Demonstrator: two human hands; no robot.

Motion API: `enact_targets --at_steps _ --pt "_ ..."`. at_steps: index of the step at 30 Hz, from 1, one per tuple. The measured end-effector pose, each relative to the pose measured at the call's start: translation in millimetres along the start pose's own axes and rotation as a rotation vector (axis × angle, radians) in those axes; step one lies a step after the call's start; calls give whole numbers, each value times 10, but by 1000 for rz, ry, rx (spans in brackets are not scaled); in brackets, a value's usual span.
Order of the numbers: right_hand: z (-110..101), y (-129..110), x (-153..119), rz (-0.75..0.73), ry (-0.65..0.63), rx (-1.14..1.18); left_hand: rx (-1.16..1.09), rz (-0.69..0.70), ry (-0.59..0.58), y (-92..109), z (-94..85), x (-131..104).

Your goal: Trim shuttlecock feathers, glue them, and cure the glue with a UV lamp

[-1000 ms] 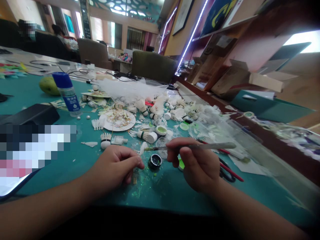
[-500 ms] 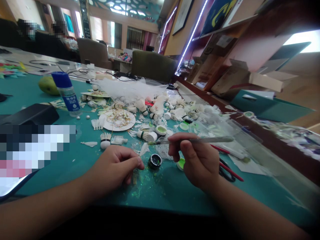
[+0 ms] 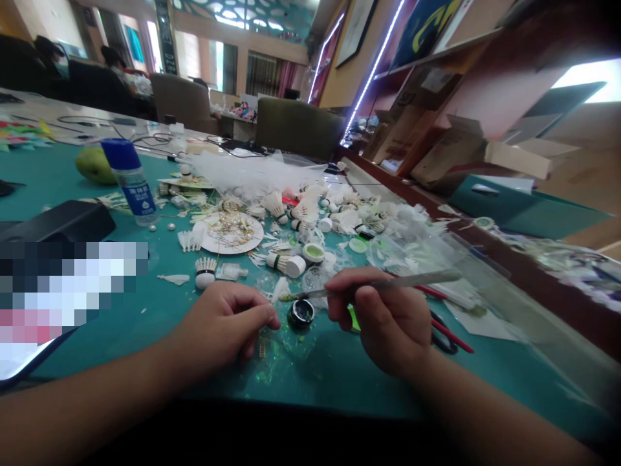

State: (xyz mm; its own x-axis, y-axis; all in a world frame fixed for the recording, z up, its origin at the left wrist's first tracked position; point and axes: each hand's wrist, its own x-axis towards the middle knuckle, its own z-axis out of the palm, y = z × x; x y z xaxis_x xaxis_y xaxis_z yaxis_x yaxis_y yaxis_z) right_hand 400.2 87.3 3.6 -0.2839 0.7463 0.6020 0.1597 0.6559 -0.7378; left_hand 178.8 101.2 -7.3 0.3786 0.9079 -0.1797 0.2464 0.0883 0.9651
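Between the thumb and fingers of my left hand (image 3: 241,317) a small white feather (image 3: 280,289) stands up, its lower end hidden by the fingertips. My right hand (image 3: 381,317) is closed round a paintbrush (image 3: 412,279), whose greenish tip points left and is at the feather; whether it touches I cannot tell. Just below the brush tip sits an open dark jar (image 3: 301,314) on the green mat, with glittery green flecks around it. Partly behind my right fingers lies a bright green lid (image 3: 354,318).
Shuttlecocks (image 3: 206,272) and loose feathers crowd the table. Further back are a white plate of gold pieces (image 3: 230,248), a blue-capped glue bottle (image 3: 133,184) and a mango (image 3: 94,165). A phone (image 3: 58,304) lies left; scissors (image 3: 444,333) lie right. People sit in the background.
My right hand has moved slightly down and right. The brush tip has come down and left to the lower part of the feather. My left hand has stayed in place.
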Motion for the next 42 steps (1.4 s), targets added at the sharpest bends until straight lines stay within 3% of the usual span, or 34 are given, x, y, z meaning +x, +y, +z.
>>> enact_targets --at_steps 30,36,42 --pt "-29 45 29 20 129 -32 39 5 2 3 -2 -3" --pt "-3 0 3 26 36 -23 35 5 2 12 -2 -18" --pt "0 17 6 18 47 -29 59 2 4 25 7 -21"
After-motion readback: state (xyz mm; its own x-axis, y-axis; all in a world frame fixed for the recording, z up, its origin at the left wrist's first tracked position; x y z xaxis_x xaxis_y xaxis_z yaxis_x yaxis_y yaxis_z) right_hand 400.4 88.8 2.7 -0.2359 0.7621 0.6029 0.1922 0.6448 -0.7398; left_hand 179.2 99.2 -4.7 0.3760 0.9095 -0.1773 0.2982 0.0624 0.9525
